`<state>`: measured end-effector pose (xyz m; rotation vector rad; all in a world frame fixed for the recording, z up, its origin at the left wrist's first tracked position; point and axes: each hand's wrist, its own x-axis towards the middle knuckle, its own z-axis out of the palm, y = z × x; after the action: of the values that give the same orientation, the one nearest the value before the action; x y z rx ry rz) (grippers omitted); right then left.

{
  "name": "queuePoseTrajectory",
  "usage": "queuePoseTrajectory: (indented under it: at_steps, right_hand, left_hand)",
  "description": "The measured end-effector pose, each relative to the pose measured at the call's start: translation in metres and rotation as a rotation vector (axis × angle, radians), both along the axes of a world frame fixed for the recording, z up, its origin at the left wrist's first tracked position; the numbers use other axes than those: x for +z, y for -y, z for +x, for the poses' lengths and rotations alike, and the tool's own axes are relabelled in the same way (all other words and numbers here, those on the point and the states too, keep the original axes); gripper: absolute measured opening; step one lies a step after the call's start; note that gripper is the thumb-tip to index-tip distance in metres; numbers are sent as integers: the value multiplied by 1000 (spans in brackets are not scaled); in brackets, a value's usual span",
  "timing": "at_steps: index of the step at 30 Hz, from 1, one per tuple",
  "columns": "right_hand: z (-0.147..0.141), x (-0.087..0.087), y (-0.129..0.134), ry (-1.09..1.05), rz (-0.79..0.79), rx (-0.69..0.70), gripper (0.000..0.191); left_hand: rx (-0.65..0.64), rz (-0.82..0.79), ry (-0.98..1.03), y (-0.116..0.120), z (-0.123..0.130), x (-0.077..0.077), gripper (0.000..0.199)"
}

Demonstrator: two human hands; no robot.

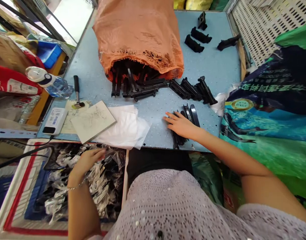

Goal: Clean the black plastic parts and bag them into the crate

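Observation:
My right hand (182,126) lies over a small group of long black plastic parts (194,115) near the table's front edge. Its fingers are stretched out and spread, and the palm covers some of the parts. Over a crate of bagged parts (100,186), left of my body, my left hand (89,162) hovers with fingers extended and nothing visible in it. Thin clear plastic bags (125,125) lie on the table between my hands, partly beneath a grey square tile (94,121). More black parts (142,87) spill from the mouth of an orange woven sack (140,33).
A hammer (77,88), a white box-shaped device with a cable (54,120) and a water bottle (52,83) are at the left. Several black pieces (194,43) lie at the back right. A printed green-blue sack (265,116) borders the table's right side.

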<state>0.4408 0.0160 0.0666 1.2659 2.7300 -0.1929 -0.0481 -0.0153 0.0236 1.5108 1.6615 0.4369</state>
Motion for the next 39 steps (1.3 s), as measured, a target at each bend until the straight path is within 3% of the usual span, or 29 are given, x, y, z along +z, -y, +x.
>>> queuePoseTrajectory:
  at_steps: [2, 4, 6, 8, 10, 14, 17, 19, 22, 25, 27, 30, 33, 36, 39]
  right_hand:
    - [-5, 8, -9, 30, -45, 61, 24]
    - [-6, 23, -9, 86, -65, 12, 27]
    - [-7, 37, 4, 183, -88, -161, 32]
    - [-11, 41, 27, 282, -141, -367, 27]
    - [-19, 35, 55, 311, -184, -518, 17]
    - [-33, 9, 95, 147, -92, -646, 26]
    - [-29, -3, 98, 15, -95, -683, 32]
    - [-27, -8, 88, -154, -176, -681, 31]
    - [-40, -14, 61, -583, -387, -659, 33]
    - [-72, -22, 30, -904, -624, -632, 36]
    - [-92, -23, 14, -882, -683, -567, 31]
    - [-109, -19, 3, -642, -535, -482, 24]
    - [-116, -19, 0, -647, -452, -495, 22]
    - [-122, -33, -3, -1099, -785, -602, 16]
    - [-130, -51, 2, -1492, -1056, -706, 20]
  left_hand:
    - [-55, 58, 55, -16, 67, 10, 44]
    - [-86, 263, -46, -35, 128, 10, 39]
    - [-89, 403, -227, -54, 168, 2, 29]
    - [-81, 441, -325, -69, 185, -9, 21]
    - [-38, 425, -293, -78, 183, -17, 15]
    - [100, 311, -14, -86, 157, -21, 18]
    - [196, 252, 153, -85, 145, -22, 15]
    - [210, 317, 164, -83, 143, -25, 13]
    - [46, 453, 91, -80, 145, -29, 23]
    - [-73, 451, 22, -80, 144, -30, 38]
    - [-40, 421, -21, -82, 138, -29, 48]
    - [-16, 484, -96, -80, 127, -20, 56]
    - [-204, 621, -115, -62, 128, -5, 56]
    - [-463, 701, 24, -34, 143, 9, 59]
    - [-557, 711, 154, -9, 162, 14, 65]
